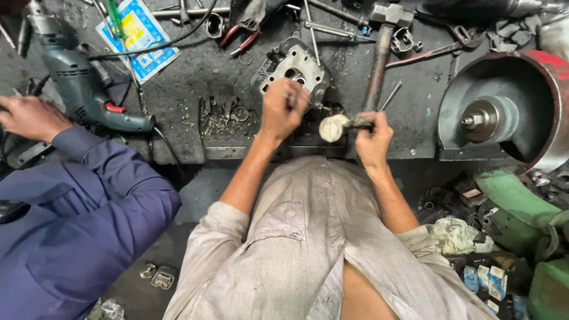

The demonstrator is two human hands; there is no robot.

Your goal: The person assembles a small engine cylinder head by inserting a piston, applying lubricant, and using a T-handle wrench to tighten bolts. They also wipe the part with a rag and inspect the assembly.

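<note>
— If judged from the grips alone: mid-work on the grey metal casting (pixel 290 66), lying flat on the dark bench (pixel 195 77), a little back from its near edge.
— Left hand (pixel 283 108)?
— Fisted tight over the casting's near side, wrapped round something thin; too hidden to name.
— Right hand (pixel 373 137)?
— Closed firmly on a short dark tool (pixel 357 124) with a pale round knob (pixel 333 128) at its tip, just right of the casting, above the bench edge.
— Next move?
— Probably calls for steady wrists and short strokes, keeping knob and casting lined up.
— Room?
— Tight. Hammer (pixel 379 59) handle right behind the right hand, pliers (pixel 240 37) and rods (pixel 332 29) beyond, drill (pixel 83 89) off to the left beside a co-worker's hand (pixel 29 115) in a blue sleeve (pixel 101 160), red wheel guard (pixel 504 112) to the right. Open only back toward the lap, off the bench edge.
</note>
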